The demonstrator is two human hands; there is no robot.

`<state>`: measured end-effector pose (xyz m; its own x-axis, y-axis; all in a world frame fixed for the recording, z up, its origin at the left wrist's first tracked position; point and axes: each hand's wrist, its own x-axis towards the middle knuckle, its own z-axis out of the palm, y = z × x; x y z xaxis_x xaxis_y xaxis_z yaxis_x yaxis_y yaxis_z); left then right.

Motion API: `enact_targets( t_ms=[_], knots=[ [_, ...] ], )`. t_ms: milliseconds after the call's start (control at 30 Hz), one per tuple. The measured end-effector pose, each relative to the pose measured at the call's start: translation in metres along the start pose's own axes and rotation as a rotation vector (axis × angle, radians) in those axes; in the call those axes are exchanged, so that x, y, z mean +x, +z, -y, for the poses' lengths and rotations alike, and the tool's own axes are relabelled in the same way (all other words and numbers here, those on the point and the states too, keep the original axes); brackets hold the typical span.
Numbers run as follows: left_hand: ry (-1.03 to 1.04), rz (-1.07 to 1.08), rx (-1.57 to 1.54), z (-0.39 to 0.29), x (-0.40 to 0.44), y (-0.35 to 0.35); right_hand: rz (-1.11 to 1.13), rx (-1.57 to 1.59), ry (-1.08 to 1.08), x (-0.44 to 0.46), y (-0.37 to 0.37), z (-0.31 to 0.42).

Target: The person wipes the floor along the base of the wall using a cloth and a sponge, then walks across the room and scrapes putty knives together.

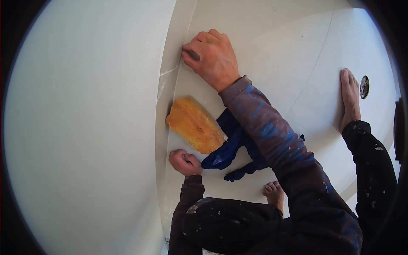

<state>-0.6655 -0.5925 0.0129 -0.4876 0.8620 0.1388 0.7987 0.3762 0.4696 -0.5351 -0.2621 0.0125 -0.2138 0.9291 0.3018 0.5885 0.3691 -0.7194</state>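
My right hand (214,57) is closed around a small dark flat piece (193,54), mostly hidden by the fingers, at the foot of the wall. My left hand (185,162) is curled into a fist low by the same wall edge; whatever it may hold is hidden. Between the two hands lies a worn orange-yellow sponge (196,125), tilted against the skirting. A crumpled dark blue cloth (229,146) lies on the floor beside it, partly under my right forearm.
A pale wall (93,127) rises on the left, with a skirting strip (166,106) marked by white streaks. The light floor (280,42) has a thin seam line. My bare feet rest on it, one beside a round drain hole (364,87) at the right.
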Motion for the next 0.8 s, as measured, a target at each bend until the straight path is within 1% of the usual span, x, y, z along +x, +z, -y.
enact_targets(
  t_ms=[267, 333, 400, 433, 467, 567, 733, 800],
  knots=[
    [0.038, 0.003, 0.015, 0.001, 0.002, 0.001, -0.048, -0.008, 0.026, 0.003, 0.006, 0.000],
    [0.015, 0.010, 0.012, -0.001, 0.000, 0.000, -0.098, 0.010, 0.072, 0.005, 0.010, -0.001],
    [-0.004, 0.016, 0.014, 0.001, 0.001, -0.001, -0.118, 0.032, 0.068, 0.006, 0.011, -0.004],
    [0.042, 0.015, 0.024, 0.001, 0.002, -0.002, -0.135, 0.054, 0.060, 0.006, 0.012, -0.005],
    [0.088, 0.009, 0.031, 0.001, 0.004, 0.000, -0.137, 0.057, 0.054, 0.006, 0.009, -0.003],
    [0.080, 0.015, 0.026, -0.001, 0.003, -0.001, -0.096, 0.042, 0.002, 0.003, 0.000, -0.001],
    [0.080, 0.030, 0.038, 0.000, 0.004, -0.002, -0.034, 0.040, 0.061, 0.004, 0.007, -0.003],
    [0.069, 0.033, 0.042, 0.000, 0.003, -0.002, -0.055, 0.042, 0.081, 0.006, 0.009, -0.003]
  ],
)
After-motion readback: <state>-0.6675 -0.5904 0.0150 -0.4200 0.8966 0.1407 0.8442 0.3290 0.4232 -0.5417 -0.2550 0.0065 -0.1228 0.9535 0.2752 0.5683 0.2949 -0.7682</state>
